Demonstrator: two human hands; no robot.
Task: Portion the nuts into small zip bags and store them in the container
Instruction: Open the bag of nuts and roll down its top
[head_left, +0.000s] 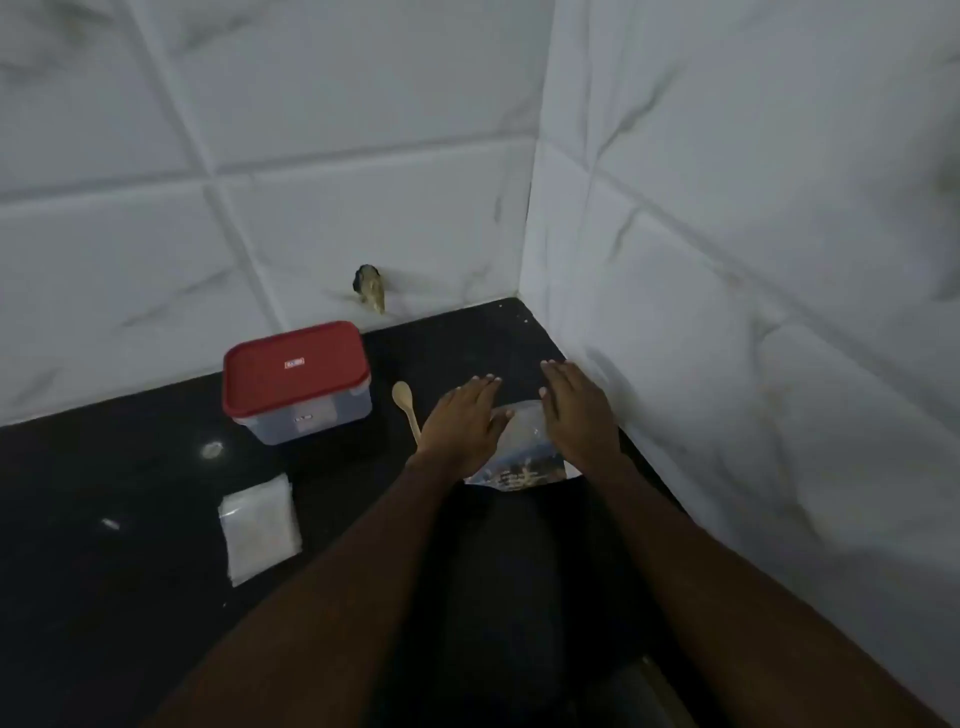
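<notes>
The nut pouch (522, 460) lies flat on the black countertop (130, 519), directly under and between the two hands. Its far edge is hidden beneath the fingers, and its near, printed edge shows behind the wrists. The contents are too blurred to make out.

The left hand (462, 423) is palm down over the pouch's left side. Its fingers (483, 387) are straight and held close together, pointing away from the person, and the thumb reaches inward over the pouch. The right hand (576, 415) is palm down over the pouch's right side, its fingers (558, 374) likewise straight and close together. Neither hand curls round anything. Whether the palms press on the pouch or only hover just above it cannot be told.

Just left of the left fingers lies a wooden spoon (405, 408), bowl away from the person, its handle running under the left hand's edge. Further left of it stands the container (298, 387), with its red lid on. Well left of the left wrist and nearer the person lies a stack of small zip bags (260, 527).

Just right of the right fingers rises the tiled wall (727, 260). Beyond the fingertips, above the container, the back wall has a chipped hole (371, 288).
</notes>
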